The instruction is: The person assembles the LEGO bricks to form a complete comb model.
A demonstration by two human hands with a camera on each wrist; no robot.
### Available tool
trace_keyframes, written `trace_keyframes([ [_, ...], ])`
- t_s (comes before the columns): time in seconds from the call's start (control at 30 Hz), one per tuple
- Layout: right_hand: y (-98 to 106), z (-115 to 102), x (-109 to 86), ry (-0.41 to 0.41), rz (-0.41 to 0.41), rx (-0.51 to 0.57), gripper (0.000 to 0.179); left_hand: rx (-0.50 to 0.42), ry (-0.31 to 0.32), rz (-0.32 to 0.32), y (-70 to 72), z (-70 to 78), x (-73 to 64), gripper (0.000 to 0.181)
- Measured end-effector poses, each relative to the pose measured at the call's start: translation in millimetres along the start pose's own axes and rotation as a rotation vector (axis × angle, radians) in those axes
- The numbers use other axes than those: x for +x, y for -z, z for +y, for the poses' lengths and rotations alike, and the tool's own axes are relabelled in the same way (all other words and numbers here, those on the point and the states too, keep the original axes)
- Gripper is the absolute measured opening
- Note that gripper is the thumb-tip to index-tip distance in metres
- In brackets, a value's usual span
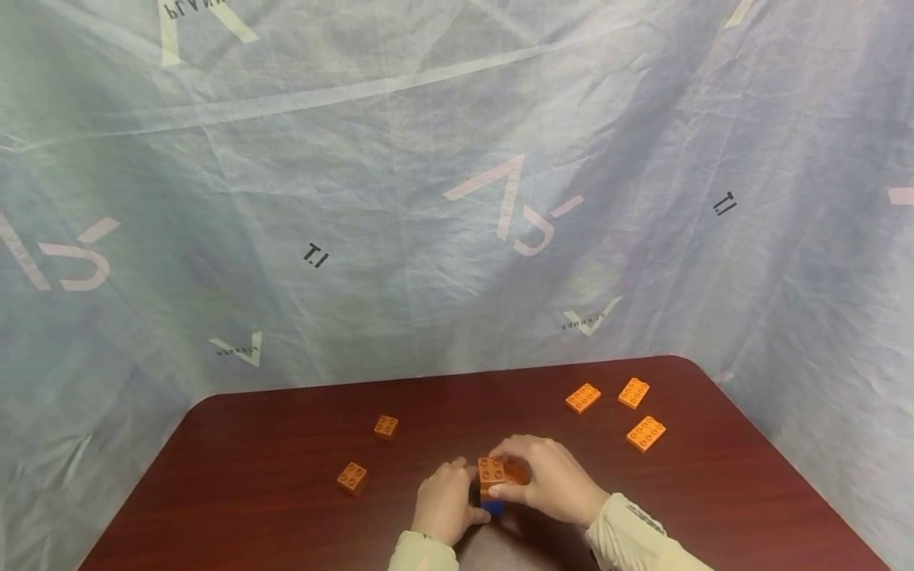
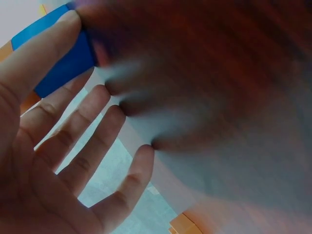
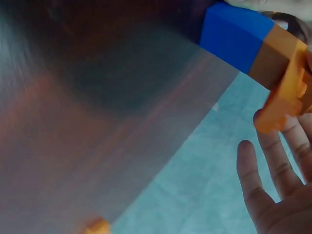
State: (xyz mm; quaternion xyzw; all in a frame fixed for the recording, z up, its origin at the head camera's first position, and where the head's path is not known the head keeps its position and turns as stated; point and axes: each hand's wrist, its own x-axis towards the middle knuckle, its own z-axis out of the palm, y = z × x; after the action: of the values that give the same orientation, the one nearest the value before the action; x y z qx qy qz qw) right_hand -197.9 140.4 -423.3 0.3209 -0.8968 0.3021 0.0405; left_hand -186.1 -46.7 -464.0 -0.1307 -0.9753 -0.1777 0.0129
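Note:
A small stack of toy building bricks stands on the table close to its near side, between both hands. At its bottom is a blue brick point(image 1: 493, 506), which the left hand point(image 1: 444, 496) pinches between thumb and index finger, its other fingers extended. Directly above the blue sits an orange brick point(image 3: 273, 56). A flat orange plate point(image 3: 280, 102) lies over that and juts out toward the right palm. The right hand point(image 1: 550, 480) grips the top orange brick point(image 1: 491, 466), four studs showing, with thumb and fingers. Its lower fingers are spread beneath the plate in the right wrist view.
On the dark red table point(image 1: 286, 444), two square orange bricks, one farther back point(image 1: 386, 427) and one nearer point(image 1: 352, 477), lie left of the hands. Several-studded flat orange plates point(image 1: 583, 398) lie at the back right, three in all. A grey printed cloth point(image 1: 400, 198) hangs behind.

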Motion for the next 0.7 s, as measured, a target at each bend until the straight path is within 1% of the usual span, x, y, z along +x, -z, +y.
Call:
trace_keyframes([
  [0.13, -7.2, 6.6, -9.5, -0.057, 0.041, 0.140, 0.036, -0.017, -0.005, -0.004, -2.1, 1.9, 0.0, 0.049],
  [0.27, -10.7, 8.7, -12.7, -0.087, 0.053, 0.197, 0.037, -0.015, -0.004, -0.005, -0.1, 3.9, -0.2, 0.050],
  [0.37, -11.1, 9.1, -12.0, -0.083, 0.047, 0.217, 0.037, -0.004, -0.005, 0.005, 1.3, 3.3, -1.1, 0.050],
  [0.6, -8.6, 11.4, -11.0, -0.040, 0.030, 0.205, 0.045, 0.015, -0.012, 0.035, 1.5, 0.9, -3.4, 0.052],
  [0.7, -6.2, 14.9, -13.7, -0.040, 0.033, 0.217, 0.046, 0.019, -0.010, 0.039, 0.6, 0.7, -3.8, 0.051],
])
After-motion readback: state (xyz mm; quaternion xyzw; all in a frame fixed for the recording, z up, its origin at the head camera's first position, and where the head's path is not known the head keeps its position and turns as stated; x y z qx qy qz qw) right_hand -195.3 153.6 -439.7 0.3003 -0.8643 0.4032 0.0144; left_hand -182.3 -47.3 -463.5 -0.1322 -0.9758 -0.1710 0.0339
